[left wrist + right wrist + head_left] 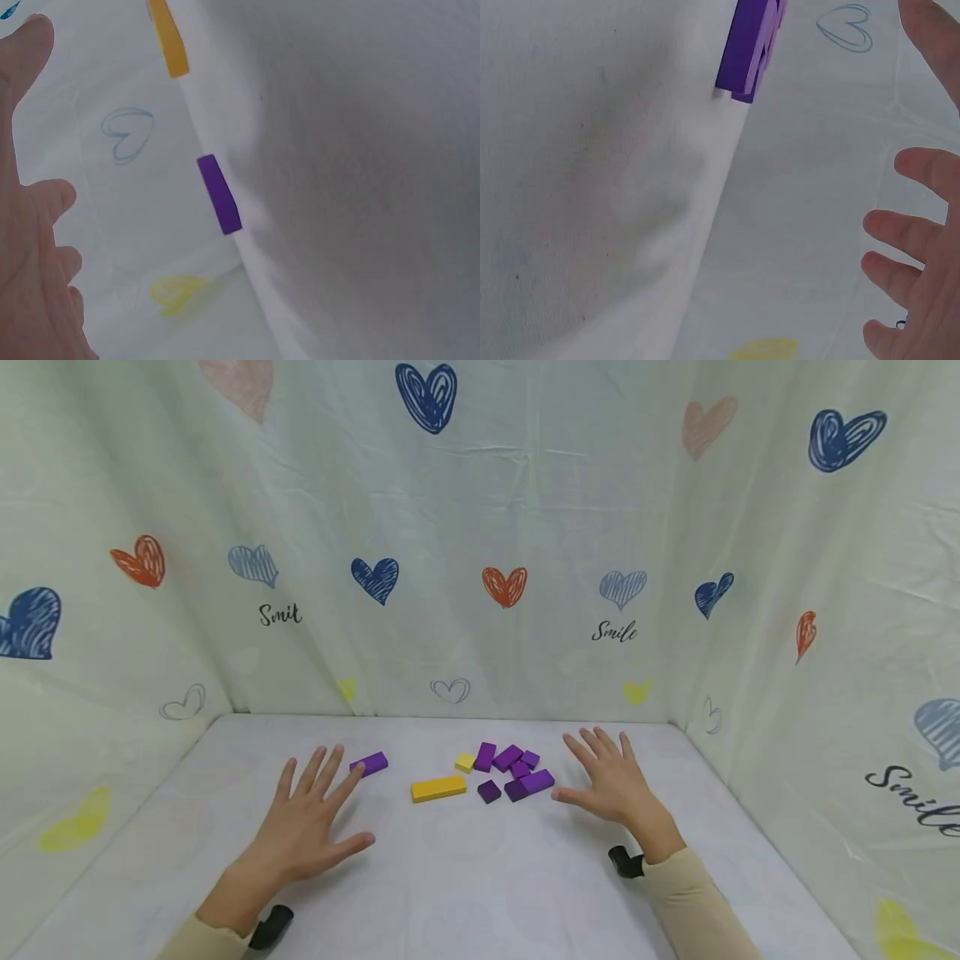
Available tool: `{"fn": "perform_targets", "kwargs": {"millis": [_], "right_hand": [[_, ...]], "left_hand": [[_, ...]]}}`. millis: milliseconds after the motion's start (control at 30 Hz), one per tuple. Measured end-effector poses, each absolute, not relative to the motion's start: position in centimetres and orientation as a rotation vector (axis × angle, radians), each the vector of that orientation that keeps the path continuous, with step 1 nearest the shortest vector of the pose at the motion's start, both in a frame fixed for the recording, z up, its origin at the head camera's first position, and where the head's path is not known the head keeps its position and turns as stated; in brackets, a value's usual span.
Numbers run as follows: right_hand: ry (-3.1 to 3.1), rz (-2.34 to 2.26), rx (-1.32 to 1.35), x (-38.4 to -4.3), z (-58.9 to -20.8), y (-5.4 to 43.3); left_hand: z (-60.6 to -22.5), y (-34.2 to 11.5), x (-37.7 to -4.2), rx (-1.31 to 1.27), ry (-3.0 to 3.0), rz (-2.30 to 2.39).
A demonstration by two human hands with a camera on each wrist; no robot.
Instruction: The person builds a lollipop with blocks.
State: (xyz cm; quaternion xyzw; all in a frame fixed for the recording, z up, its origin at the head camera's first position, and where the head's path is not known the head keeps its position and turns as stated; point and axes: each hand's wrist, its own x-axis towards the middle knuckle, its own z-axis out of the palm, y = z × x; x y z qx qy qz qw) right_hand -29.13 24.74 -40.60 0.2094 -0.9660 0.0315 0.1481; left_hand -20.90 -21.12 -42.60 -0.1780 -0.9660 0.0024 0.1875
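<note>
My left hand (303, 831) is spread with straight fingers over the left part of the white table, holding nothing. Its index fingertip overlaps a purple block (371, 765) in the head view; in the left wrist view that purple block (219, 195) stands apart from the fingers. To its right lies a long yellow block (438, 789). My right hand (617, 787), also spread and holding nothing, is just right of a loose cluster of purple blocks. Nearest its thumb is a long purple block (537, 782), partly dark. A small yellow block (465, 763) sits at the cluster's left edge.
Several other purple blocks (508, 757) lie close together mid-table, with a dark purple cube (489, 791) in front. Behind and at both sides of the table (450, 885) hangs a pale curtain (480, 510) printed with hearts. Each wrist carries a black camera strap (272, 928).
</note>
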Motion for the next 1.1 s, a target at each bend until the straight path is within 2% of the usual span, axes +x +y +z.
{"fn": "perform_targets", "kwargs": {"millis": [400,900,1100], "right_hand": [[-2.811,0.192,0.721,-29.8,-41.9,21.8],[-2.826,0.167,0.824,-30.9,-41.9,18.0],[-2.871,0.173,0.838,-31.9,-41.6,16.1]], "left_hand": [[-43.3,-19.5,-21.7,-0.577,-2.778,-0.146],[-42.8,-16.0,-24.9,-0.719,-2.871,-0.410],[-42.7,-14.7,-26.1,-0.688,-2.972,-0.516]]}}
